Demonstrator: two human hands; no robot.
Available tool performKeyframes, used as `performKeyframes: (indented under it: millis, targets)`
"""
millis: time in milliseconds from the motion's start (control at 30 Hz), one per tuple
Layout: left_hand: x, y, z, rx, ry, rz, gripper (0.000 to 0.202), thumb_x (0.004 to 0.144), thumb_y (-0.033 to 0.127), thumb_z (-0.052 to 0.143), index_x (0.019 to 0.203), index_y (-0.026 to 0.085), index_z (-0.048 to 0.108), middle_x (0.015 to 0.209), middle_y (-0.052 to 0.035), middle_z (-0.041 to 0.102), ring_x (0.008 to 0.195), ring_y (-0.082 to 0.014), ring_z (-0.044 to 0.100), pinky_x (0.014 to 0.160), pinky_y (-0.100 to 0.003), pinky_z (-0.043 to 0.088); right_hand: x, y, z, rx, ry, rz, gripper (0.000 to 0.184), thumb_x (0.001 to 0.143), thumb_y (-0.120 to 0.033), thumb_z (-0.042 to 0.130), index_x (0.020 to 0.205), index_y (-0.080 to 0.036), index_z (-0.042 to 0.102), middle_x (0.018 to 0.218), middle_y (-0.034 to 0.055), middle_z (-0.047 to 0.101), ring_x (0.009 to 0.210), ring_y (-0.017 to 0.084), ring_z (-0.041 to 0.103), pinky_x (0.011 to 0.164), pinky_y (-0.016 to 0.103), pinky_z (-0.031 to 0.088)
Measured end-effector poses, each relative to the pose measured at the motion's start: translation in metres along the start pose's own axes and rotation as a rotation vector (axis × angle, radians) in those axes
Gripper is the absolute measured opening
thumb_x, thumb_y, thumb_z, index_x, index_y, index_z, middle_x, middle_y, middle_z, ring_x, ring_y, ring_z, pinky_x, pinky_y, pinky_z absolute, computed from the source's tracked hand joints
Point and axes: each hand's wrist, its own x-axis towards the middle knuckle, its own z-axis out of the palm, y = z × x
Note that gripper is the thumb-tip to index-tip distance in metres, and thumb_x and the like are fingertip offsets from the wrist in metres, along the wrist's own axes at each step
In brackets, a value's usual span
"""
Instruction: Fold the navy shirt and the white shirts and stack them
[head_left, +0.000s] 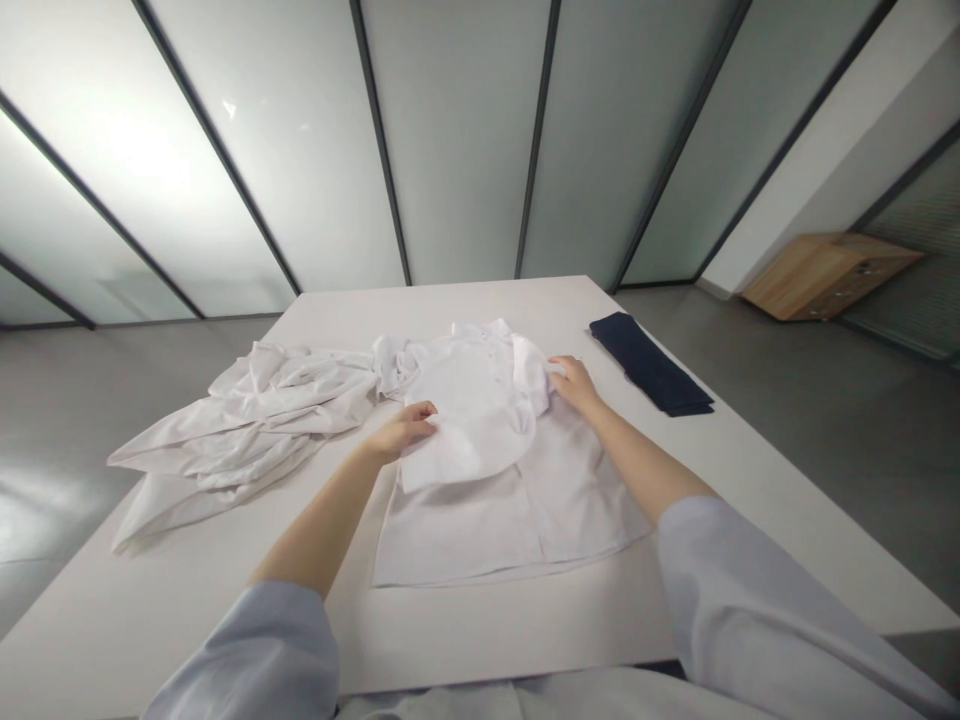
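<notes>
A white shirt lies flat in the middle of the white table, its upper part folded down over its body. My left hand is closed, pinching the left edge of that folded flap. Over on the right side, near the collar, my right hand grips the shirt with curled fingers. Both arms reach forward from pale blue sleeves.
A heap of crumpled white garments lies on the table's left side, touching the shirt's far left corner. A folded dark navy cloth rests near the right edge. A wooden cabinet stands on the floor at far right.
</notes>
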Motion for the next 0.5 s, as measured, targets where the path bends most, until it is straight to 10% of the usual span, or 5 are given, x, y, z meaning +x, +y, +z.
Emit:
performKeyframes:
  millis: [233,500]
  targets:
    - [0.017,-0.010,0.001,0.753,0.096,0.000,0.053,0.069,0.058,0.068,0.106,0.020,0.065,0.091,-0.0071,0.070,0.088,-0.0249,0.065,0.074,-0.031,0.047,-0.024,-0.029,0.013,-0.080,-0.291,-0.136,0.027,0.088,-0.030,0.050,0.102,-0.023,0.072,0.116,0.0071,0.069,0.108,0.023,0.060,0.096,0.036,0.043]
    - [-0.003,-0.013,0.045,1.242,-0.055,0.520,0.071,0.063,0.061,0.075,0.119,0.020,0.061,0.133,-0.0153,0.055,0.125,-0.0331,0.049,0.108,-0.046,0.034,-0.039,-0.019,0.010,0.126,0.147,0.067,0.034,0.088,-0.036,0.039,0.091,-0.019,0.068,0.097,0.0120,0.071,0.094,0.026,0.061,0.090,0.038,0.045]
